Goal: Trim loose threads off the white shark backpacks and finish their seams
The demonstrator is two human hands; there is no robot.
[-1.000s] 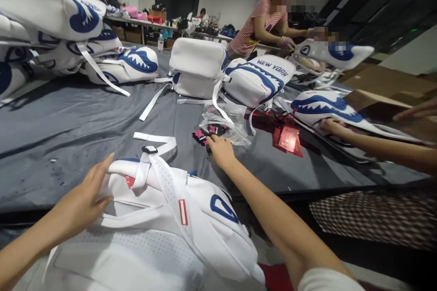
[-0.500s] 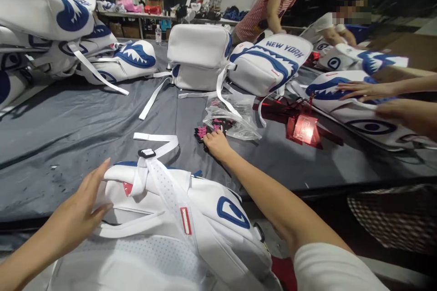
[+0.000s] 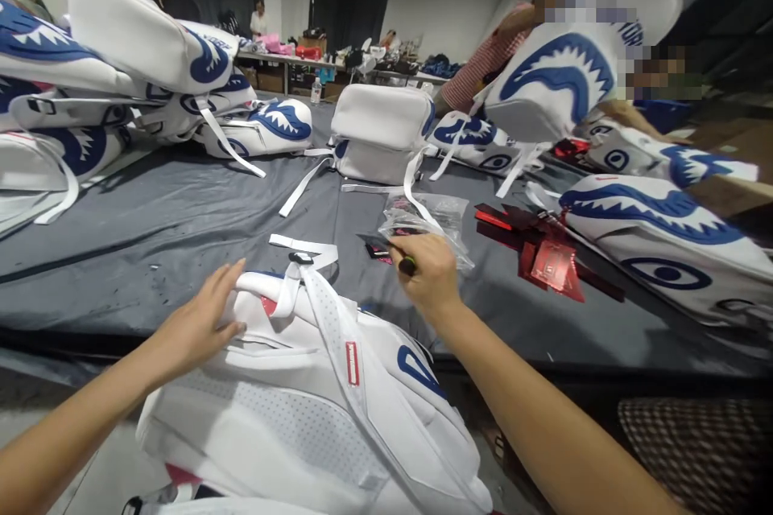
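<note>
A white backpack [image 3: 302, 386] with blue patches and a dotted back panel lies in front of me, partly over the table's near edge. My left hand [image 3: 202, 318] rests at its upper left side, fingers stretched out and thumb apart. Beyond the backpack, my right hand [image 3: 426, 269] is closed round a dark pointed tool [image 3: 408, 265] with a yellow-green mark on its handle end; its exact kind is unclear. Under and beside that hand are small black-and-pink tags [image 3: 379, 252] and a clear plastic bag [image 3: 456, 213]. A white strap [image 3: 335, 257] with a black buckle extends from the backpack's top.
White backpacks [image 3: 145, 40] are piled at the left. Another backpack [image 3: 383, 121] stands mid-table. Red shiny tags [image 3: 555, 265] lie near a backpack [image 3: 652, 233] at the right. Across the table a person in a striped shirt [image 3: 486, 64] is behind a raised backpack [image 3: 555, 80].
My right hand has gone from reaching onto the black-and-pink tags to gripping the dark tool. Across the table a backpack has been lifted. Another person's hands have left the right-hand backpack.
</note>
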